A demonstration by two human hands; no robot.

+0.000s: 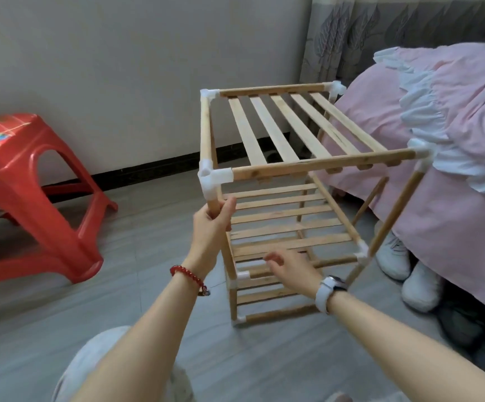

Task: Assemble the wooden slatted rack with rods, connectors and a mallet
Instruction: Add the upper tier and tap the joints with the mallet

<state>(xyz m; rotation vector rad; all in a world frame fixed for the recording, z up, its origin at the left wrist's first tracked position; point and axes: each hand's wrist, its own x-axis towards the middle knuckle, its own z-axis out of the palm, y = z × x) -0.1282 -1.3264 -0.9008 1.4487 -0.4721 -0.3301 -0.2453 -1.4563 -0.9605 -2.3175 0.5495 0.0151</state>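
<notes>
The wooden slatted rack (293, 166) stands on the floor, tilted a little, with three slatted shelves joined by rods and white plastic connectors (215, 177). My left hand (212, 224) grips the near left upright rod just below the top corner connector. My right hand (290, 268) hovers, fingers loosely spread, over the front rod of the middle shelf; whether it touches the rod is unclear. No mallet is in sight.
A red plastic stool (29, 181) stands at the left. A bed with a pink cover (444, 134) runs along the right, touching the rack's far corner. White shoes (406, 271) lie under the bed edge. My knee (99, 367) is at the bottom.
</notes>
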